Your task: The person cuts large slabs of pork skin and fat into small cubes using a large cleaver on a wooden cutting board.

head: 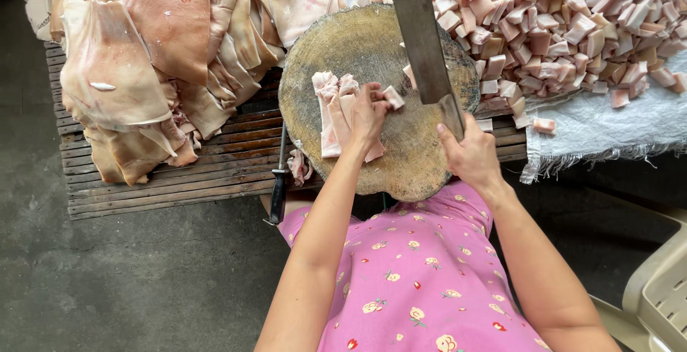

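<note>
A round wooden chopping block [358, 44] sits in the middle. On it lie pale pink strips of pork fat [330, 112]. My left hand [367, 116] presses down on the strips, fingers bent over their right end beside a cut piece [393, 96]. My right hand [469, 153] grips the handle of a large steel cleaver [422, 37], whose blade is raised and angled over the right half of the block.
A big heap of cut fat cubes [565, 23] lies on a white woven sack [608, 123] at the right. Large slabs of pork skin [143, 51] hang over a slatted wooden pallet [207, 173] at the left. A dark-handled knife [278, 194] rests by the block. A beige plastic chair [655, 295] stands at the lower right.
</note>
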